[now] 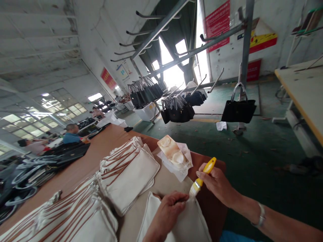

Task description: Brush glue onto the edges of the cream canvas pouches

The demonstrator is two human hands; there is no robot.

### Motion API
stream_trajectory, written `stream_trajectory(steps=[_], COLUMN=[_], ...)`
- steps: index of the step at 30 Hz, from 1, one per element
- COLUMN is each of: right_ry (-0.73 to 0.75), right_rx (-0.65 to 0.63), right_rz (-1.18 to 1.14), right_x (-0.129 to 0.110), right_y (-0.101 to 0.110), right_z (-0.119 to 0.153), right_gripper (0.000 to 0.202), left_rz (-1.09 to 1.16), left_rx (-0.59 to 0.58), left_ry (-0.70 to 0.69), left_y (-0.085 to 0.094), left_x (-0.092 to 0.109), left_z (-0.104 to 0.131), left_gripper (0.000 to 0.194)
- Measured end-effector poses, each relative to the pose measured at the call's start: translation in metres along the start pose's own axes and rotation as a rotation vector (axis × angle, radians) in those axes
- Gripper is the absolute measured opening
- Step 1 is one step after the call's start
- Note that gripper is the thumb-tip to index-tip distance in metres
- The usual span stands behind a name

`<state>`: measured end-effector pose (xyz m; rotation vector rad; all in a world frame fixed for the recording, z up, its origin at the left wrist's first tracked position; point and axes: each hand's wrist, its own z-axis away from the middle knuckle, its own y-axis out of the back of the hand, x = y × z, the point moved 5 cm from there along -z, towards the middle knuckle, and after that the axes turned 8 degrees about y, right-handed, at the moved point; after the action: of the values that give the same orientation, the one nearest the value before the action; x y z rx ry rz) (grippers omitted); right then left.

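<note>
My right hand [217, 184] grips a yellow-handled brush [202, 178], its bristles down on the top edge of a cream fabric pouch [191, 222] lying on the brown table [91, 158]. My left hand [169, 208] presses on that pouch with curled fingers, right next to the bristles. Just beyond the brush, a pale glue tray [173, 153] with round blobs rests on white paper.
Stacks of cream pouches with brown trim [126, 171] cover the table to the left. Black handbags [238, 111] hang from metal racks ahead. Dark bags [27, 174] pile at far left; people sit at the table's far end. A wooden workbench [302, 90] stands right.
</note>
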<state>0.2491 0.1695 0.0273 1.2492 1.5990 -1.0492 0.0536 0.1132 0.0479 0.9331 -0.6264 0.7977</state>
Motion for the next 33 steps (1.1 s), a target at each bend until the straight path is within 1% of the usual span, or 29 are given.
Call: stream_trajectory(steps=[3, 5, 7, 9, 10, 12, 13, 15, 17, 19, 22, 24, 25, 27, 29, 31, 33], right_ry=[0.097, 0.092, 0.077, 0.106, 0.137, 0.182, 0.172, 0.105, 0.032, -0.028, -0.112, -0.113, -0.098, -0.056, -0.028, -0.055, -0.127], right_rx=[0.031, 0.029, -0.015, -0.067, -0.08, -0.056, -0.027, 0.021, 0.013, -0.06, -0.211, -0.263, -0.259, -0.187, -0.132, -0.171, -0.224], right_rz=[0.101, 0.082, 0.057, 0.065, 0.087, 0.136, 0.142, 0.102, 0.012, -0.089, -0.225, -0.272, -0.274, -0.244, -0.203, -0.223, -0.329], right_x=[-0.011, -0.018, -0.025, -0.029, -0.032, -0.034, -0.033, -0.031, -0.029, -0.03, -0.038, -0.044, -0.047, -0.047, -0.045, -0.043, -0.045], right_y=[-0.001, -0.002, -0.006, -0.01, -0.011, -0.007, -0.003, 0.001, -0.002, -0.014, -0.032, -0.034, -0.033, -0.027, -0.026, -0.034, -0.042], right_z=[-0.004, -0.002, 0.001, 0.003, 0.002, -0.002, -0.005, -0.01, -0.011, -0.008, 0.002, 0.004, 0.003, -0.002, -0.006, -0.006, -0.004], right_gripper=[0.028, 0.028, 0.026, 0.024, 0.024, 0.025, 0.025, 0.025, 0.026, 0.028, 0.029, 0.029, 0.028, 0.026, 0.023, 0.023, 0.024], left_rz=[0.034, 0.016, -0.01, -0.031, -0.037, -0.047, -0.051, -0.058, -0.066, -0.09, -0.151, -0.177, -0.184, -0.196, -0.207, -0.222, -0.238], left_rx=[0.0, 0.027, 0.062, 0.088, 0.099, 0.135, 0.165, 0.234, 0.302, 0.358, 0.413, 0.409, 0.398, 0.382, 0.38, 0.374, 0.359], left_ry=[-0.02, -0.041, -0.067, -0.107, -0.132, -0.178, -0.196, -0.23, -0.254, -0.262, -0.23, -0.223, -0.227, -0.232, -0.221, -0.21, -0.202], left_y=[-0.001, -0.001, -0.001, -0.002, -0.003, -0.003, -0.002, 0.0, 0.001, 0.003, 0.005, 0.007, 0.007, 0.008, 0.009, 0.011, 0.016], left_x=[-0.005, -0.006, -0.005, -0.005, -0.006, -0.01, -0.012, -0.015, -0.013, -0.01, -0.007, -0.009, -0.01, -0.012, -0.013, -0.009, 0.003], left_z=[0.008, 0.012, 0.015, 0.018, 0.02, 0.025, 0.027, 0.033, 0.039, 0.045, 0.05, 0.051, 0.051, 0.051, 0.05, 0.049, 0.051], left_gripper=[0.031, 0.027, 0.022, 0.02, 0.022, 0.03, 0.034, 0.038, 0.039, 0.039, 0.041, 0.042, 0.042, 0.042, 0.043, 0.042, 0.041])
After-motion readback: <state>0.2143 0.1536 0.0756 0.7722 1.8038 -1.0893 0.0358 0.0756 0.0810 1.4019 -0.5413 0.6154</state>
